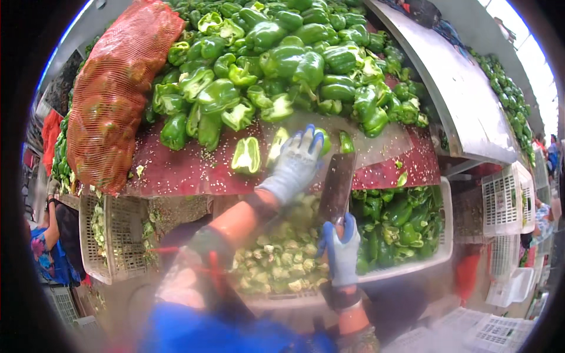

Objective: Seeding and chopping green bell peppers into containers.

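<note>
My left hand (296, 166), in a pale glove with blue fingertips, lies on the table's front part with its fingers stretched out. A cut green pepper piece (277, 146) is beside its fingers on the left, and another pepper piece (323, 141) shows at its right edge, partly covered. Farther left lies a pepper half (246, 155), its pale inside up. My right hand (342, 250), also gloved, is closed round the handle of a cleaver (337, 188). The broad, wet blade points away from me, its tip by a narrow green pepper slice (346, 142).
Green peppers (294, 59) are heaped on the red table (176, 170). A red mesh sack (109, 100) stands left. Below the edge are pepper cores (276, 265) and a white crate (445, 235) of pepper pieces. A metal sheet (453, 76) slopes at right; a person (53, 241) is far left.
</note>
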The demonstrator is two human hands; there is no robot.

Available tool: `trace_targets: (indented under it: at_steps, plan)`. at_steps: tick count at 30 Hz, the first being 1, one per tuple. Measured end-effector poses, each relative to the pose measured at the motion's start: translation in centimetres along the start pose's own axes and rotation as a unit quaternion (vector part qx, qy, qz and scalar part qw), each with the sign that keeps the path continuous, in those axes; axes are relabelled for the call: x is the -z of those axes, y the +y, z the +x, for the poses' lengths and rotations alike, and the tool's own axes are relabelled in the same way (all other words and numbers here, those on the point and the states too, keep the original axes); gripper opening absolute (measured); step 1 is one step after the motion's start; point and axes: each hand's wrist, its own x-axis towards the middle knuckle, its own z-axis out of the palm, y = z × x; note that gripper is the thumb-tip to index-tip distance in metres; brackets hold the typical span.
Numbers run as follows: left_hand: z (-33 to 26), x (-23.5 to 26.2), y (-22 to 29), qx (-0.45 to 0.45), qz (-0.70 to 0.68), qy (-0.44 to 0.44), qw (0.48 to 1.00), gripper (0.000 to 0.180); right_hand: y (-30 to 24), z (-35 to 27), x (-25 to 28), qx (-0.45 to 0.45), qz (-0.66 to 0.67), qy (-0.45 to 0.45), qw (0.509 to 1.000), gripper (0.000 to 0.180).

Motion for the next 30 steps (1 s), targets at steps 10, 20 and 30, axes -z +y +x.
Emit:
trace_targets:
  at_steps: [10,20,30]
  plan:
    - [-2.5,2.1,-1.7,0.096,-0.121,-0.007,0.988,0.025,-1.6,4.1,1.4,0.130,-0.204,-0.044,0.969,0.052]
    - [-3.0,2.5,-3.6,0.031,-0.081,0.160,0.983,0.020,-5.0,9.0,-3.6,0.183,-0.591,-0.051,0.784,0.053]
    - [-7.6,9.6,-12.8,0.351,0.045,0.078,0.932,0.049,-1.7,11.3,-0.4,0.249,-0.339,-0.036,0.907,0.050]
